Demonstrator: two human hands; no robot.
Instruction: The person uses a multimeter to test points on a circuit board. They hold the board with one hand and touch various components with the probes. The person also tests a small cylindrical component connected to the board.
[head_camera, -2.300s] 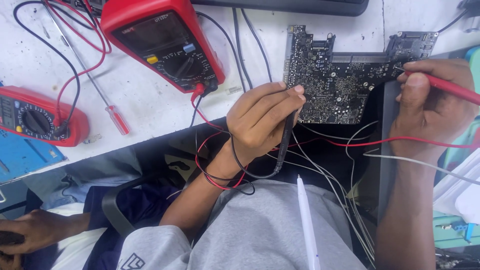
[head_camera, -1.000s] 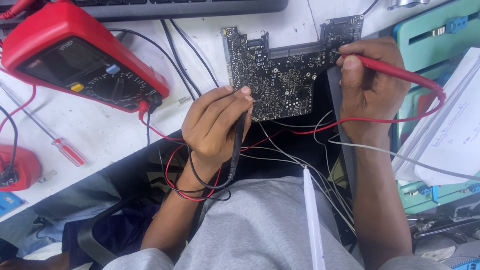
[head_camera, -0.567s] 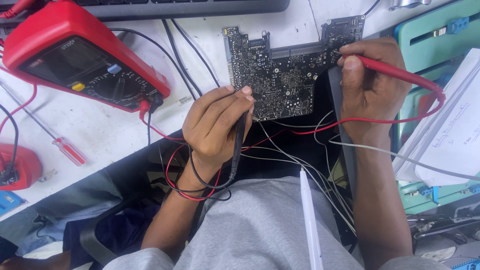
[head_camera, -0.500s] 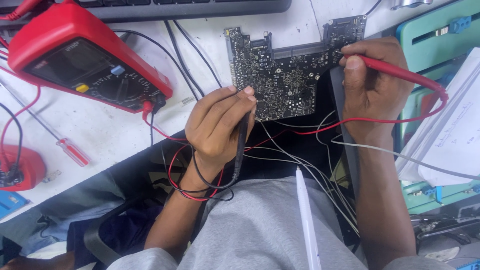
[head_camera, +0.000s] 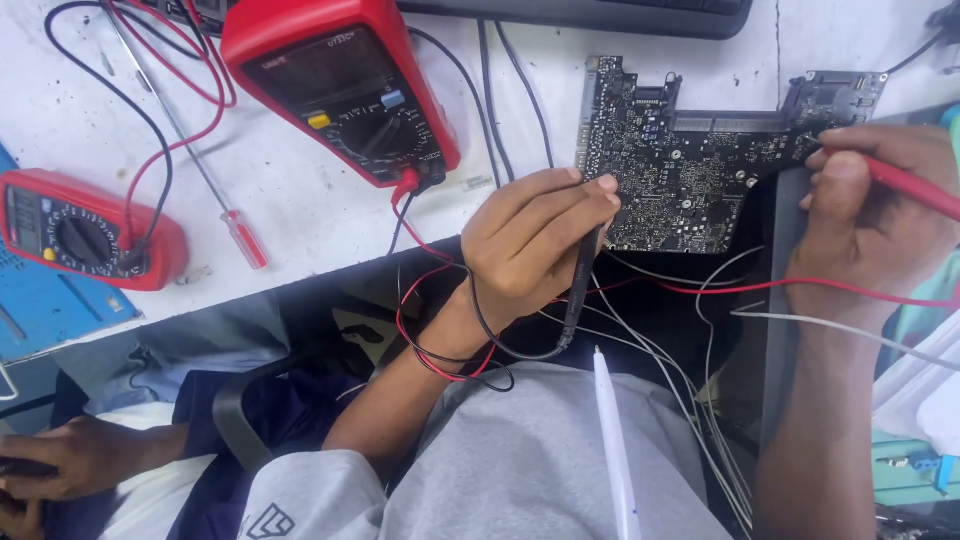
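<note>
A dark circuit board (head_camera: 690, 160) lies on the white bench at the upper right. My left hand (head_camera: 530, 245) grips a black test probe (head_camera: 582, 285) whose tip rests at the board's lower left edge. My right hand (head_camera: 865, 215) holds a red test probe (head_camera: 915, 190) against the board's right end. Red and black leads (head_camera: 440, 340) loop around my left wrist and run to a large red multimeter (head_camera: 345, 85) at the top centre.
A smaller red multimeter (head_camera: 85, 230) lies at the left beside a red-handled screwdriver (head_camera: 240, 235). A white pen (head_camera: 615, 450) sticks up from my grey shirt. Thin wires (head_camera: 700, 400) hang below the board. Another person's hand (head_camera: 70, 465) rests at the lower left. A dark keyboard edge (head_camera: 600, 12) runs along the top.
The view has shifted, so the bench contents sit further right in frame and the small multimeter shows again. Both hands keep their probes on the board.
</note>
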